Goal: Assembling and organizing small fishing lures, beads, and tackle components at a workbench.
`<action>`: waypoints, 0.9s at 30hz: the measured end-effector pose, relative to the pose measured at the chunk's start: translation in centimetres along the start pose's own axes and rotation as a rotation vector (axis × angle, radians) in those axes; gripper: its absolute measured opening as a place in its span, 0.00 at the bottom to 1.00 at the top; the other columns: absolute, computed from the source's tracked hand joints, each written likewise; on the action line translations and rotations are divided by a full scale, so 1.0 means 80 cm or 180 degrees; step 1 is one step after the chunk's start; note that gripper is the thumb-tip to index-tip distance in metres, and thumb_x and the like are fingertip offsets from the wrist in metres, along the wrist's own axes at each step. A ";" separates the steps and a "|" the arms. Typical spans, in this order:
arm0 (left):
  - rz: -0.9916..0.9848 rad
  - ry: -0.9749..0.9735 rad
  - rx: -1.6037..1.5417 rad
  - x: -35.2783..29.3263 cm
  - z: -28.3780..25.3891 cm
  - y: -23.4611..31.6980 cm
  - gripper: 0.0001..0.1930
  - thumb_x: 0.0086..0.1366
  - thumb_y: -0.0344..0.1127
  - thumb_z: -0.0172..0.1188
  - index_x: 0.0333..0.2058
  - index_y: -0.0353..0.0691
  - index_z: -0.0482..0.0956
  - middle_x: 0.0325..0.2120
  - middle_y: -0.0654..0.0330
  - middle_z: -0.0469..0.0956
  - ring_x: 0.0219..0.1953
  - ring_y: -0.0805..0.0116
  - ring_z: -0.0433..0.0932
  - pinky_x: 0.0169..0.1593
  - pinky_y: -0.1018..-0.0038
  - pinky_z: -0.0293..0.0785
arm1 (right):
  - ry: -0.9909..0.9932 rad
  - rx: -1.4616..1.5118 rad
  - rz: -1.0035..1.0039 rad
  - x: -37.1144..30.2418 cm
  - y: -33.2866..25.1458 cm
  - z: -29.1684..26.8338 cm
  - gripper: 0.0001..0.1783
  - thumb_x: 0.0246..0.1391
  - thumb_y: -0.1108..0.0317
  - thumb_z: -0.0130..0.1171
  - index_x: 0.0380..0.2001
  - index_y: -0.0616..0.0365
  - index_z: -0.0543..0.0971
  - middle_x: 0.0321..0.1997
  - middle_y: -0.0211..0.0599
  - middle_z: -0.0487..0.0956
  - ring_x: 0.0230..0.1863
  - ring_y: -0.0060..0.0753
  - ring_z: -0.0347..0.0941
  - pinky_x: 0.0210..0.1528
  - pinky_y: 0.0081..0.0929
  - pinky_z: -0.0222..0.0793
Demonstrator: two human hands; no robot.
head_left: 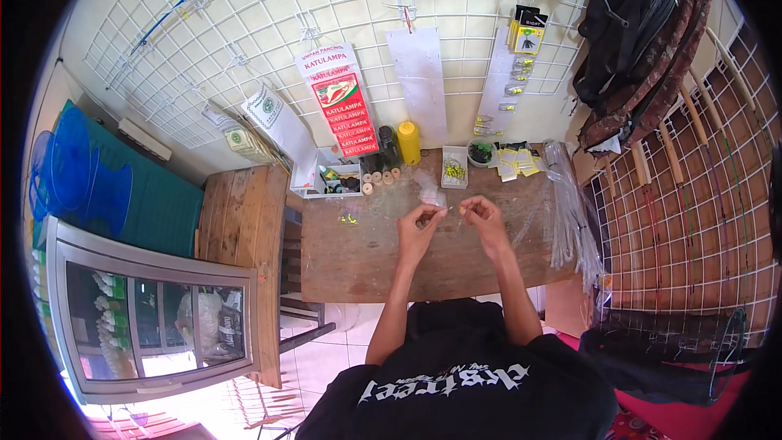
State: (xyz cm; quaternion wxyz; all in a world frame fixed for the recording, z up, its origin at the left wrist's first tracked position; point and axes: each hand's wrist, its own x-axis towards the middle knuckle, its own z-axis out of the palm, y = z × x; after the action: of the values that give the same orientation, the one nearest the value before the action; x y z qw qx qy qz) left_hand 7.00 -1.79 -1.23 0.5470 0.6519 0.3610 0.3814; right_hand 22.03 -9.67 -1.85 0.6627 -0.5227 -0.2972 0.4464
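Above the wooden table (366,269) my two hands face each other, a small gap between their fingertips. My left hand (419,228) is closed in a pinch on something too small to make out. Likewise my right hand (484,222) pinches, and a tiny pale bit shows at its fingertips. Just beyond my left hand lies a clear plastic bag (430,189). Farther back stands a white tray (454,182) of small yellow-green pieces, beside a bowl (482,155) of dark green ones. Several small yellow pieces (349,218) lie on the table at left.
Wooden spools (376,179), a yellow bottle (408,143) and a white box of small bottles (338,183) line the back. Long clear plastic sleeves (568,220) hang over the right edge. A glass-fronted cabinet (155,269) stands left; a wire grid (244,24) rises behind.
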 end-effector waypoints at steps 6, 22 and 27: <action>-0.0184 0.0088 -0.0096 -0.021 -0.001 -0.003 0.06 0.57 0.31 0.63 0.31 0.35 0.80 0.21 0.67 0.77 0.24 0.83 0.70 0.28 0.83 0.64 | 0.0260 0.0117 0.0198 -0.029 0.009 -0.003 0.06 0.53 0.72 0.58 0.35 0.58 0.77 0.27 0.21 0.73 0.27 0.12 0.64 0.32 0.14 0.59; -0.0057 -0.0942 0.1210 -0.026 -0.040 0.036 0.07 0.56 0.33 0.62 0.30 0.35 0.79 0.23 0.57 0.72 0.18 0.71 0.64 0.25 0.71 0.61 | -0.0028 -0.2405 -0.0875 -0.047 0.020 0.035 0.10 0.40 0.69 0.68 0.30 0.56 0.82 0.31 0.38 0.80 0.40 0.38 0.74 0.43 0.33 0.68; 0.0013 -0.0993 0.1314 -0.017 -0.067 0.031 0.07 0.58 0.33 0.59 0.28 0.34 0.75 0.23 0.57 0.72 0.18 0.69 0.64 0.25 0.71 0.62 | 0.0019 -0.2352 -0.0636 -0.036 0.040 0.058 0.07 0.42 0.70 0.67 0.28 0.57 0.82 0.28 0.37 0.80 0.34 0.35 0.75 0.39 0.30 0.70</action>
State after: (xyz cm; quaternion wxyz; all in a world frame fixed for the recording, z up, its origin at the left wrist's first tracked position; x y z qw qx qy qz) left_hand 1.71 -0.99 1.67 0.4507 0.8014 0.3412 0.1955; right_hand 15.92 -10.13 -3.41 0.4707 -0.6962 -0.4856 0.2408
